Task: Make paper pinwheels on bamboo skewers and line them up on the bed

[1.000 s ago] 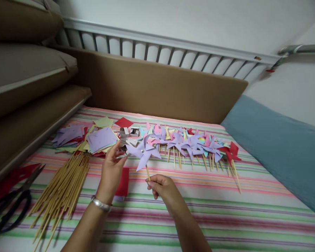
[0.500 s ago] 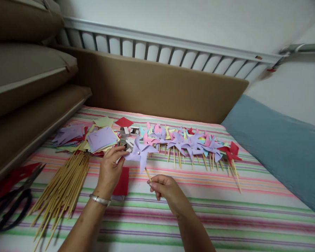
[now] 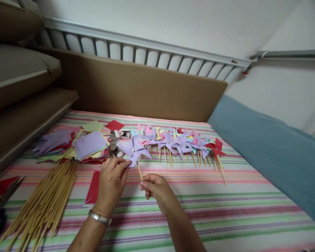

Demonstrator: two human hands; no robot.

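A purple paper pinwheel point(image 3: 134, 149) with a shiny pin at its centre is held up over the striped cloth. My right hand point(image 3: 154, 189) pinches its wooden stick low down. The fingers of my left hand point(image 3: 114, 178) are closed at the pinwheel's lower left blade and seem to grip its edge. Behind it lie several finished pinwheels point(image 3: 182, 142) in purple, pink, red and other colours, their sticks toward me. A red paper piece point(image 3: 93, 187) lies left of my left wrist, partly hidden by it.
On the left are a bundle of wooden sticks point(image 3: 46, 199), stacked paper squares point(image 3: 90, 145) and black-handled scissors point(image 3: 0, 213). Small boxes point(image 3: 124, 134) stand behind the held pinwheel. Brown cushions point(image 3: 23, 122) rise at the left; a brown board point(image 3: 136, 89) stands along the back.
The view has shifted to the right. My left hand has moved from the pinwheel's left blade to the lower left one, and the blades have turned. My right hand keeps the stick.
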